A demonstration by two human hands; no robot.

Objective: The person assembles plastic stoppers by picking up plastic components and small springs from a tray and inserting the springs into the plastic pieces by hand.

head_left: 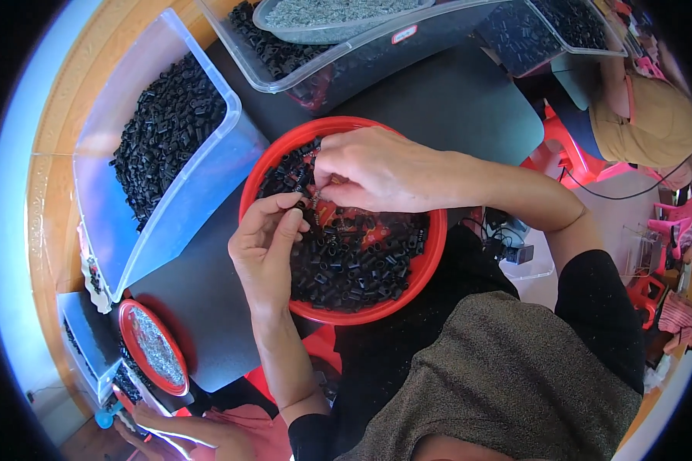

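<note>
A round red basin (pixel 432 265) on my lap, partly against the table edge, holds many small black plastic tube-like pieces (pixel 346 269). Over its left rim, my left hand (pixel 265 238) pinches one small black plastic piece (pixel 304 204) between thumb and forefinger. Close beside it, my right hand (pixel 373 169) is closed above the basin, its fingertips curled down by that piece. Whatever those fingertips grip is hidden or too small to name. Between the loose pieces, the basin's patterned red bottom shows.
A clear bin (pixel 234 115) of black pieces stands left on the dark table (pixel 454 100). Another clear bin (pixel 284 86) at the back carries a tray (pixel 338 34) of clear bits. A red bowl (pixel 178 376) of shiny bits is lower left. People sit at both sides.
</note>
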